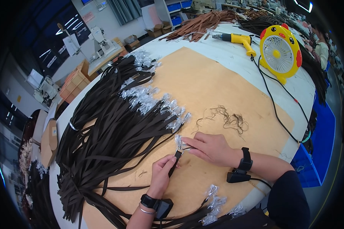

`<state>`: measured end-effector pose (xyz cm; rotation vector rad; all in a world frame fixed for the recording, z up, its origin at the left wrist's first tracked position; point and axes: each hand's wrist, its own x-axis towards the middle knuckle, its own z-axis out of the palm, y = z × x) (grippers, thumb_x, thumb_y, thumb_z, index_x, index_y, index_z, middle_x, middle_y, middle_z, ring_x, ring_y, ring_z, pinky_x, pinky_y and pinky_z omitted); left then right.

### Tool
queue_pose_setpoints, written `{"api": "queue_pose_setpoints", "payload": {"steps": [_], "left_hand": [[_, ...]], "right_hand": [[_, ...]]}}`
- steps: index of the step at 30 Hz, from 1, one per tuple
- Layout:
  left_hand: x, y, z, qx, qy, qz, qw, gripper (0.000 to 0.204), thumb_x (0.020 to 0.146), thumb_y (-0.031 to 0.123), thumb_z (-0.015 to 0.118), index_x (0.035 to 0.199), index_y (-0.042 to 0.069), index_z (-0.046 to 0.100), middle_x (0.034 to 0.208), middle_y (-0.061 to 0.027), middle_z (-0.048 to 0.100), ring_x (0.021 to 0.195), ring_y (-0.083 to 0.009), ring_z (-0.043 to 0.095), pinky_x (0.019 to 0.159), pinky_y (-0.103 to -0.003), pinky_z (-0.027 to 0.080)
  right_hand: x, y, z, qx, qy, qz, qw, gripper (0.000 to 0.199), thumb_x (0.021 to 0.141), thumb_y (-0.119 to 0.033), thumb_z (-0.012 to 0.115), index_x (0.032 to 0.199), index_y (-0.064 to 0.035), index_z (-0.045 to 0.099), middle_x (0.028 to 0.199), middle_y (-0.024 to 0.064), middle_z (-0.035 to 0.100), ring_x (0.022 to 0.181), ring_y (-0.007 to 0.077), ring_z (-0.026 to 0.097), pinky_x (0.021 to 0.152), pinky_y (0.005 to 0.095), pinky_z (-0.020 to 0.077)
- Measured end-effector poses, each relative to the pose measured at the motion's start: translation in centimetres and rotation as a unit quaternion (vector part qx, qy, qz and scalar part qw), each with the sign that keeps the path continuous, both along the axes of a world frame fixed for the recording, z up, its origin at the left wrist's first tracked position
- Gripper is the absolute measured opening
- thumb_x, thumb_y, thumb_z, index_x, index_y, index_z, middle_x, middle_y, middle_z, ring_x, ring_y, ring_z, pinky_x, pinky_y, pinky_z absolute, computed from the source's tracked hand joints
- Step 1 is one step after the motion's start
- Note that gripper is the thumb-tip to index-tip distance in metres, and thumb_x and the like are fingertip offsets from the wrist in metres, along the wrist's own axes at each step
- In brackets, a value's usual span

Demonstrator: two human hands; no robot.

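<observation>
My left hand point(162, 173) pinches the end of a dark brown strap point(176, 159) just below its metal clasp. My right hand point(212, 149) holds the plastic-wrapped clasp point(179, 143) at the strap's tip, fingers closed on it. Both hands rest on a tan board point(218, 87) that covers the white table. A big heap of the same brown straps point(107, 141), with several plastic-wrapped clasps point(149, 100) at their ends, lies to my left.
A small tangle of thread trimmings point(229, 119) lies beyond my right hand. A yellow heat gun point(237, 39) and a yellow chick-shaped fan point(281, 51) stand at the far right, with a black cord point(275, 107) trailing over the board. More wrapped clasps point(218, 206) lie near me.
</observation>
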<state>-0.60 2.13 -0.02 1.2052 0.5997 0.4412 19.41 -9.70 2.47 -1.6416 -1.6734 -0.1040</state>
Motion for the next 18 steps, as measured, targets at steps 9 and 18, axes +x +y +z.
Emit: {"api": "queue_pose_setpoints", "payload": {"steps": [9, 18], "left_hand": [[0.0, -0.1, -0.3, -0.008, -0.016, 0.016, 1.0, 0.02, 0.099, 0.015, 0.061, 0.107, -0.002, 0.069, 0.088, -0.0035, 0.069, 0.079, -0.0096, 0.063, 0.078, -0.023, 0.049], [0.1, -0.4, -0.2, 0.001, -0.015, 0.012, 1.0, 0.02, 0.098, 0.014, 0.062, 0.108, -0.001, 0.07, 0.088, -0.0028, 0.069, 0.08, -0.0094, 0.063, 0.078, -0.023, 0.049]], "right_hand": [[-0.5, -0.1, -0.7, -0.001, -0.141, 0.078, 0.987, 0.04, 0.085, -0.021, 0.069, 0.124, -0.0125, 0.063, 0.084, 0.0002, 0.054, 0.067, 0.015, 0.06, 0.051, 0.03, 0.0488], [-0.2, 0.2, -1.2, 0.037, -0.162, 0.078, 0.983, 0.041, 0.079, -0.018, 0.074, 0.12, -0.0171, 0.068, 0.079, -0.0038, 0.057, 0.06, 0.0109, 0.059, 0.046, 0.0266, 0.0468]]}}
